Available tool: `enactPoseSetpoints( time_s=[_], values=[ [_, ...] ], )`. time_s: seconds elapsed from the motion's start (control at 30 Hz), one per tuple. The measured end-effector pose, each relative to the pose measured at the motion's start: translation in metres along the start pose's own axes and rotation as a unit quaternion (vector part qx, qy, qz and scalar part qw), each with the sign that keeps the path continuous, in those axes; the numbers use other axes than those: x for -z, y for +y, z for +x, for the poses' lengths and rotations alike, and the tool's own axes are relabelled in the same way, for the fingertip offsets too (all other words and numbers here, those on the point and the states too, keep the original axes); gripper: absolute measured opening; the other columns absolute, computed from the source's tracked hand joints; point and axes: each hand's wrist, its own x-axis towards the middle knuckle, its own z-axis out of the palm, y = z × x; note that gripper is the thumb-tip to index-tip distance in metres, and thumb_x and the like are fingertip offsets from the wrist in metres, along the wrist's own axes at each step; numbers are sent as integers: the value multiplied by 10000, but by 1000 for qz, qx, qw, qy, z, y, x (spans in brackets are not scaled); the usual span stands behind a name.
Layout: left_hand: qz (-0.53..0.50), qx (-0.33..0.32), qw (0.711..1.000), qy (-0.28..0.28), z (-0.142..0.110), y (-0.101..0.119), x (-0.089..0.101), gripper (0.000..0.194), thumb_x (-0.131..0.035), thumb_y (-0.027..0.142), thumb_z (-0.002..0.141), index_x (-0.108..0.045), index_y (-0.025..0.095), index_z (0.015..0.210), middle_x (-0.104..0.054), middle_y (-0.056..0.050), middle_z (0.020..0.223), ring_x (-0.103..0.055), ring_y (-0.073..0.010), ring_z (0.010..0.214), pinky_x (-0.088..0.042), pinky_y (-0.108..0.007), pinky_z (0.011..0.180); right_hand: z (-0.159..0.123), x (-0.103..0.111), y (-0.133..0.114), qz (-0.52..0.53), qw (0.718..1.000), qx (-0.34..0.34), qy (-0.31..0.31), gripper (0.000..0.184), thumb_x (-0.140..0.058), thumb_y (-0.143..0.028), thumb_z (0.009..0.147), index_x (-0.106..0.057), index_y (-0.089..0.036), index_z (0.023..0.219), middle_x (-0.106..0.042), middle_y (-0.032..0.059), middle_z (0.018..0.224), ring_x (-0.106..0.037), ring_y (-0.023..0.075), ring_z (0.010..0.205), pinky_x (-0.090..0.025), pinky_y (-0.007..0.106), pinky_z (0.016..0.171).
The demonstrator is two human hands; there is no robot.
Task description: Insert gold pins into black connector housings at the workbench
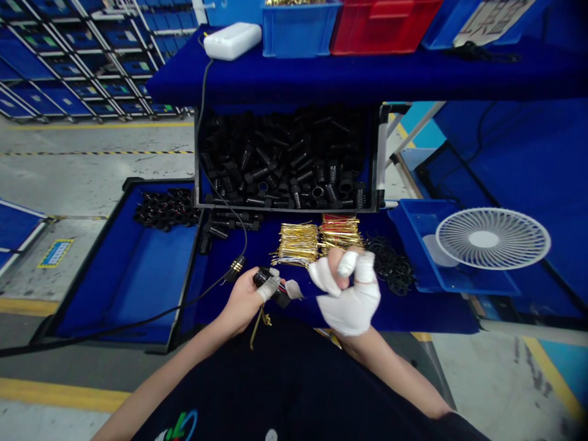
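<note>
A blue-covered workbench point(427, 312) is seen: gold wire bundles point(316, 239) laid centre, black rings point(390, 264) placed right, black connector bin point(285, 159) set far.

Matt black plastic is noted on the connector point(265, 277) in the left hand point(241, 306); glossy brass on the cable fitting point(237, 266) just beside the grip; matt white cloth point(351, 306) on the right hand point(344, 288).

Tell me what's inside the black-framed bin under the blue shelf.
The bin is heaped with black plastic connectors, lying every which way. The pile covers the bin's floor, so nothing beneath the top layers can be seen. The shelf hides the bin's top.
</note>
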Motion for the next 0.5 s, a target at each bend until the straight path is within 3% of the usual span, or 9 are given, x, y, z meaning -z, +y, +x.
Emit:
enactPoseSetpoints(
  time_s=[0.13, 0.3, 0.5],
  values=[
    [40, 20, 999, -13, -4, 0, 1, 347, -796, 416, 770, -703, 128, 938, -744, -87, 863, -684, -200, 766, -527, -336, 789, -7, 0, 24, 2, 999, -43, -16, 422, -515, -537, 957, -420, -252, 661, -213, -78, 501, -159, 95, 365, -225, 273, 410],
    [137, 45, 989, -5, -9, 1, 2, 299, -711, 426, 821, -673, 148, 718, -644, -16, 640, -560, -142, 591, -446, -258, 625, -13, -1, 34, -48, 987, -115, -99, 449, -589, -592, 891, -456, -255, 625, -223, -78, 476, -174, 98, 373, -219, 283, 420],
    [131, 48, 990, 1, -9, 2, 3, 299, -732, 422, 787, -634, 164, 671, -536, 30, 545, -434, -110, 500, -403, -246, 574, -24, 2, 42, -103, 989, -74, -69, 535, -527, -726, 860, -419, -272, 598, -221, -80, 465, -193, 105, 350, -248, 279, 402]
  ],
)
